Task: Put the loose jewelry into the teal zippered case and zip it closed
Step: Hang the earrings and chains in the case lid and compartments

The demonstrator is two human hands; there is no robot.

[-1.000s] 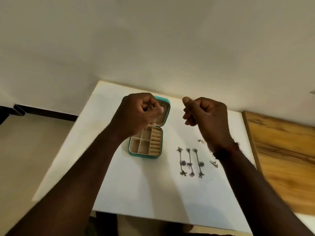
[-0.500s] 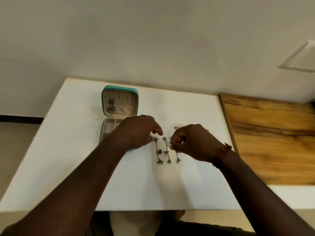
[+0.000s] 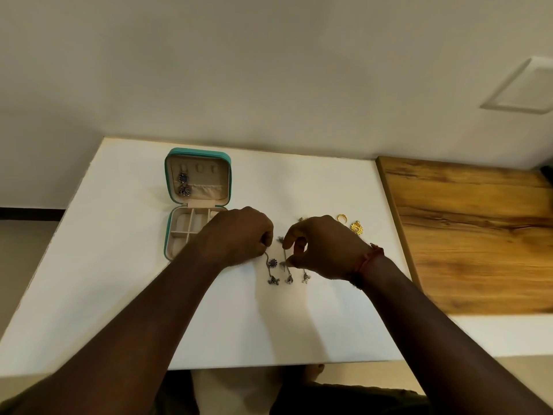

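**Now both hands are down on the silver earrings**

Head view: a second ago both hands hung clenched in the air above the teal case [image 3: 197,151]; since then they have dropped to the row of silver pieces on the white table [image 3: 119,265]. The left hand [image 3: 239,238] has its fingers curled round the top of the left drop earring [image 3: 272,262], whose chain trails out below them. The right hand [image 3: 323,247] pinches the stem of the middle drop earring [image 3: 289,278] between thumb and forefinger. Both pieces lie on the table, just beside the case. I judge this to be the start of the next pickup.

The case stands open, with one hung earring [image 3: 183,184] in the lid. The left forearm covers part of the compartment tray. A third drop earring [image 3: 305,277] lies half under the right hand. A gold ring [image 3: 342,217] and a gold pendant [image 3: 356,227] wait beyond it, near the wooden board [image 3: 463,235]. Dangling chains could snag each other on lifting.
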